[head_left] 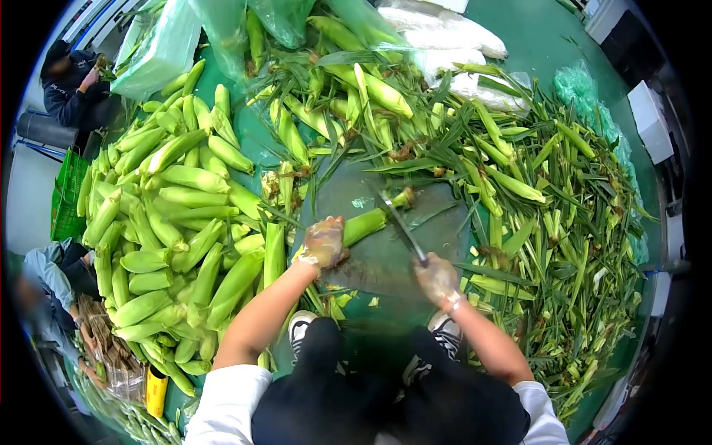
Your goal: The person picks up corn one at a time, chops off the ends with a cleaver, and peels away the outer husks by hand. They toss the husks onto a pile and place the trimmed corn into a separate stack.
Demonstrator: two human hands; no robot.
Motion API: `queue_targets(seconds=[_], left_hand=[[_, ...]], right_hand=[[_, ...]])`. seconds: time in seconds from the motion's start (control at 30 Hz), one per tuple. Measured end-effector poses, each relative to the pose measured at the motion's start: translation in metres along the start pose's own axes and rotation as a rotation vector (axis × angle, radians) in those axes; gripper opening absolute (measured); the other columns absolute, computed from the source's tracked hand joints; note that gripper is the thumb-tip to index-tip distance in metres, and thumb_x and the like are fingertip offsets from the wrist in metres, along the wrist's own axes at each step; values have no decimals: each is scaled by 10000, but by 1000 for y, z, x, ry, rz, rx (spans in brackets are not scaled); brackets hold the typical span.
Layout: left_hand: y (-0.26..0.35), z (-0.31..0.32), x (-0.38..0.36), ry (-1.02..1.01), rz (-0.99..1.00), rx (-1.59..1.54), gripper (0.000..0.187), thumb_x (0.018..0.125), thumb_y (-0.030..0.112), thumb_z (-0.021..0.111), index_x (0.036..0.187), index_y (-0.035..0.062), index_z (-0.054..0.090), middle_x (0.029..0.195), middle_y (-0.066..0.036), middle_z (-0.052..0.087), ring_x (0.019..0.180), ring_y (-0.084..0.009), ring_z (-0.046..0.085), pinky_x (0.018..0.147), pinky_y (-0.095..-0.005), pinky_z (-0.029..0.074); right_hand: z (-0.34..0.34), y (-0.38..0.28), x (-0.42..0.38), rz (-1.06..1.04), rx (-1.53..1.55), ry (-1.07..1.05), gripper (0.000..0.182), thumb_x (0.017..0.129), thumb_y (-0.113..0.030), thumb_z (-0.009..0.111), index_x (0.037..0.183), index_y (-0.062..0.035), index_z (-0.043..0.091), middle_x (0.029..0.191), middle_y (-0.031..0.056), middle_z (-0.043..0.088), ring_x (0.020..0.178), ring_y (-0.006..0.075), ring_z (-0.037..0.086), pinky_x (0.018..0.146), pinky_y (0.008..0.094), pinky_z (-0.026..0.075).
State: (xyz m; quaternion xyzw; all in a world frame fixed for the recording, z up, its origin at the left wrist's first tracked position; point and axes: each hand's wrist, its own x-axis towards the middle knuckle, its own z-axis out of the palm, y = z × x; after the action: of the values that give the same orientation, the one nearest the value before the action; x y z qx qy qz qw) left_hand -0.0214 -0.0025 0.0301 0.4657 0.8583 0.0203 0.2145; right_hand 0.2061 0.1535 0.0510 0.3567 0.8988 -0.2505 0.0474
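My left hand [323, 243], in a thin glove, is closed around a green ear of corn [363, 227] in its husk. The ear points away to the right over a dark cutting board [363, 268]. My right hand [436, 280], gloved too, grips the handle of a knife [401, 224]. Its long blade slants up and left, crossing the ear near its stalk end [405, 196] in this view. Part of the ear is hidden under my left fingers.
A big heap of husked-in corn ears [170, 222] fills the left side. Trimmed leaves and stalks [564, 245] pile up on the right. Filled white bags [452, 44] lie at the back. Two people [70, 93] work at the left edge, near a green crate [68, 194].
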Motion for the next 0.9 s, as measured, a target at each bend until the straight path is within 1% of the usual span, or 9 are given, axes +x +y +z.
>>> queue_targets(seconds=[0.17,0.37,0.4,0.47,0.57,0.6,0.73,0.83,0.9], left_hand=[[-59,-46,-95,173,-193,-366,822,682,362,787,1346,25,438,1273,-221,547,1182,-373,520,1009,-402,414],[-191,-152,-282,750,-546,633,580,730,-8,620,1290,-9,467,1073,-229,576,938,-379,551,836,-442,457],[-180,-174,-270,598,-982,490,557,786,27,600,1323,12,451,1183,-211,558,1076,-359,525,953,-439,406],[-215,-145,-228,1003,-580,696,564,837,135,622,1357,20,434,1325,-157,516,1252,-317,448,1080,-404,315],[-130,-127,-63,845,-384,-357,411,886,187,565,1269,43,523,1269,-184,541,1232,-322,468,1045,-389,358],[-143,-98,4,782,-282,-337,450,880,249,559,1275,37,518,1286,-196,530,1223,-346,477,1039,-388,369],[-129,-45,168,572,-601,-166,640,812,374,600,1262,-70,503,1354,-239,469,1283,-347,429,1082,-394,333],[-131,-35,193,509,-950,-569,578,765,376,690,1142,-53,603,1169,-199,619,1067,-367,599,912,-403,479],[-153,-22,192,373,-695,-948,476,744,334,730,993,-64,652,915,-203,679,835,-350,667,728,-408,531]], right_hand=[[-19,110,4,257,186,193,378,880,-394,558,912,-45,699,831,202,669,775,358,641,700,426,485],[-79,166,-34,634,289,386,290,908,-244,582,1030,15,627,757,98,622,656,184,515,608,331,410],[-79,158,-35,561,291,395,314,905,-274,590,1004,22,624,738,108,607,652,194,511,609,341,410],[-66,129,-32,446,264,342,353,893,-322,603,954,25,619,712,139,592,651,238,527,618,377,414],[-36,87,-17,360,252,73,338,862,-325,608,870,14,606,764,248,603,719,396,570,668,468,426],[-12,90,-18,13,-71,107,344,853,-334,617,851,10,611,735,243,606,710,408,582,659,460,438],[-26,21,-32,201,174,-286,332,828,-322,642,900,2,636,737,211,644,673,365,626,607,425,481],[14,86,-58,62,93,-129,303,808,-303,672,899,-15,652,727,185,656,643,312,633,610,395,481],[-2,100,-55,178,125,-90,299,813,-302,669,883,-11,653,721,179,655,638,309,630,607,395,476]])
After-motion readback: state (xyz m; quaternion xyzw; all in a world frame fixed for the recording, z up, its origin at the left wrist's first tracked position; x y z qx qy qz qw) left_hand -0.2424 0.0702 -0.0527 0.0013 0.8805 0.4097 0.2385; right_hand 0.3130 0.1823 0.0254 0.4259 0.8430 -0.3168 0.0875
